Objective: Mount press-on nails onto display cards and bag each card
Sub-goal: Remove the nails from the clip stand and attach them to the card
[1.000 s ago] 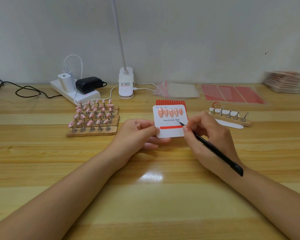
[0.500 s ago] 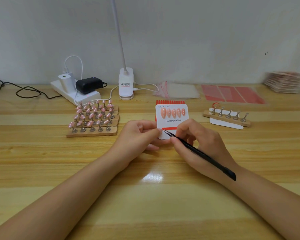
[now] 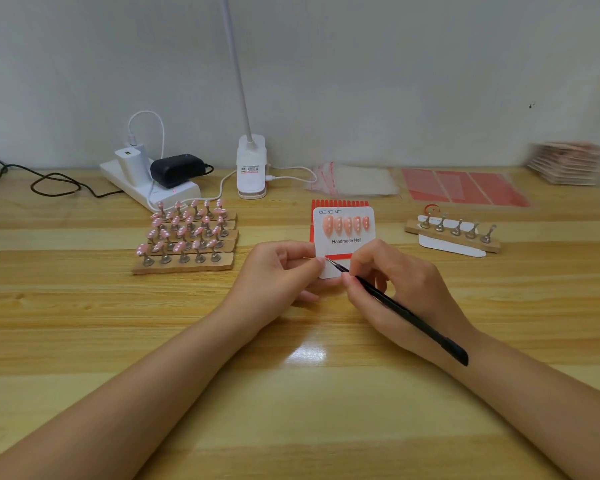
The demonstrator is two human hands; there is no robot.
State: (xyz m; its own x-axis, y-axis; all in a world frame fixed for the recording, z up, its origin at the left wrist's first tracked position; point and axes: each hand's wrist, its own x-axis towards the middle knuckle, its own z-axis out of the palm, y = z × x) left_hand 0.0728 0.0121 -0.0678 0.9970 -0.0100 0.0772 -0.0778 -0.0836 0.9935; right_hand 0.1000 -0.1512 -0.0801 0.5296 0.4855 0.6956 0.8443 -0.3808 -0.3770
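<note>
My left hand [image 3: 280, 271] pinches the lower left edge of a white display card [image 3: 345, 242] printed "Handmade Nail". The card stands tilted up and carries a row of several pink press-on nails along its top; a red strip crosses its lower part. My right hand [image 3: 395, 284] grips black tweezers [image 3: 400, 310]. Their tips touch the left end of the red strip, close to my left thumb. Wooden racks [image 3: 187, 239] left of the card hold several pink nails on metal stands.
A wooden rack [image 3: 454, 232] with bare metal stands and a white strip lies right of the card. Clear bags [image 3: 355, 180], red sheets [image 3: 465, 187] and a stack of cards [image 3: 568, 162] line the back. A lamp base [image 3: 252, 168], power strip [image 3: 149, 183] and cables stand back left.
The card has been tilted more upright. My right hand moved down and left, bringing the tweezer tips from beside the printed text to the left end of the red strip.
</note>
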